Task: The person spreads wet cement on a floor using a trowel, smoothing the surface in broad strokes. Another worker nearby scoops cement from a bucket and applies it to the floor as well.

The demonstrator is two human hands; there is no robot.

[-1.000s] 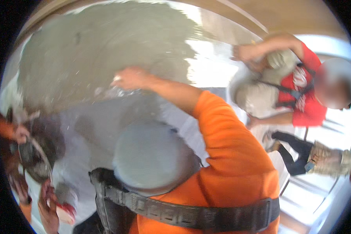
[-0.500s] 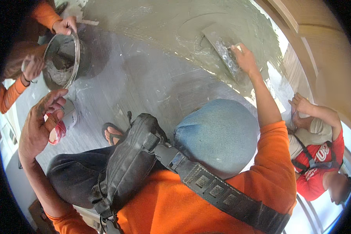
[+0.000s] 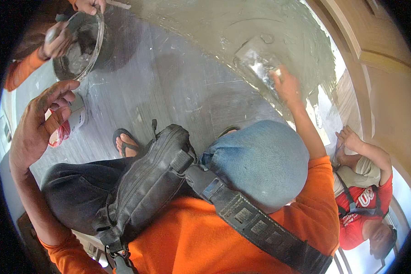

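Note:
My right hand [image 3: 287,86] grips a flat metal plastering trowel [image 3: 255,61], its blade lying against wet grey mortar [image 3: 196,23] spread over the grey plank surface. My left hand [image 3: 43,118] is raised at the left, holding nothing, with curled fingers and the thumb apart. Its fingertips appear close to the lower rim of a dark bucket [image 3: 97,52] with grey mix inside; whether they touch it I cannot tell. Behind that hand stands a red and white tub [image 3: 79,112], partly hidden.
At upper left a co-worker's hand [image 3: 90,5] holds the bucket's rim; their other hand [image 3: 57,43] holds a tool at its mouth. A person in a red shirt [image 3: 367,201] sits at the right. Wooden panelling [image 3: 388,96] borders the right side. A black bag [image 3: 153,169] hangs across my lap.
The trowel has turned, its blade now catching light, and my right hand has shifted slightly. The bucket appears higher in view. The co-worker's tool hand has moved to the bucket's mouth.

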